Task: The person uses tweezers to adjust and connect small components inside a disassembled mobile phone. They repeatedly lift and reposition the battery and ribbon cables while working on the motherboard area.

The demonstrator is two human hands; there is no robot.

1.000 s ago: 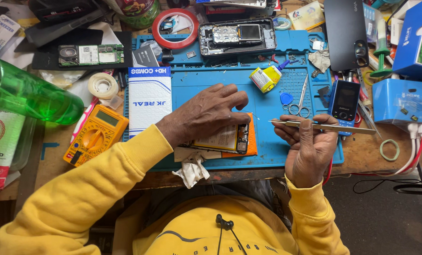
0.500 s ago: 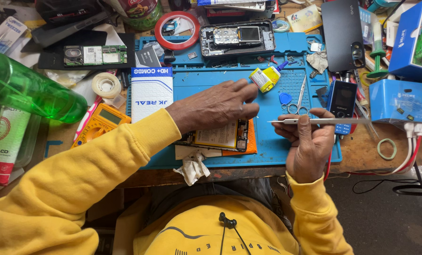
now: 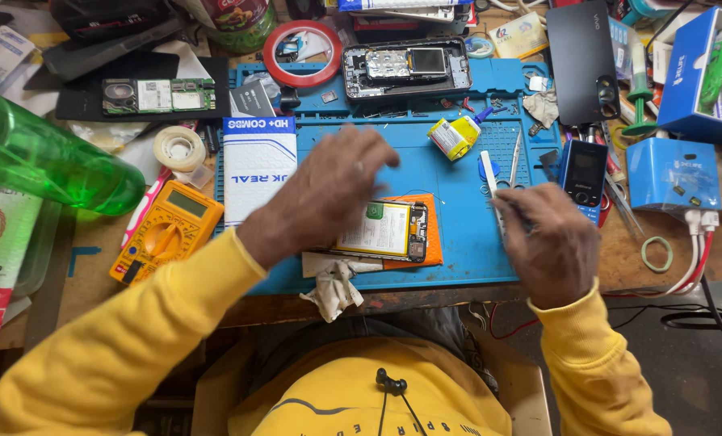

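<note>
A crumpled white cloth (image 3: 333, 289) lies at the near edge of the blue work mat (image 3: 458, 250). Just past it, an opened phone (image 3: 381, 232) rests on an orange pad (image 3: 432, 242) on the mat. The left hand (image 3: 329, 194) hovers over the phone's left side, blurred, with fingers loosely spread and holding nothing. The right hand (image 3: 548, 242) sits to the right of the phone, curled around thin metal tweezers (image 3: 498, 211). A white stick tool (image 3: 489, 173) lies just beyond them. Farther back stands a small yellow glue bottle (image 3: 452, 136). At the mat's far edge lies another open phone body (image 3: 405, 69), with a red tape ring (image 3: 302, 52) beside it.
</note>
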